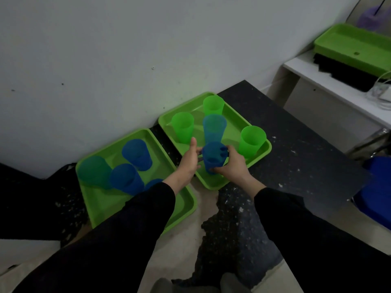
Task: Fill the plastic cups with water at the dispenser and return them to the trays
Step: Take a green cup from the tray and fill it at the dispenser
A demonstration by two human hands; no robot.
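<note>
Two green trays lie on the floor by the wall. Over the near part of the right tray [211, 185], both hands hold one blue cup [213, 157]. My right hand [232, 166] wraps it from the right, fingertips showing through the plastic. My left hand [188, 161] grips its left side, thumb raised. Behind it stand a teal cup [214, 127] and three green cups [183, 127], [213, 105], [251, 140]. The left tray [105, 199] carries a teal cup [95, 172] and blue cups [137, 154], [127, 178]; my left sleeve partly hides another.
A grey wall [105, 60] runs right behind the trays. A dark speckled mat [296, 155] covers the floor to the right. A green tub [351, 45] sits on a white shelf at the upper right, and a blue container [376, 193] stands at the right edge.
</note>
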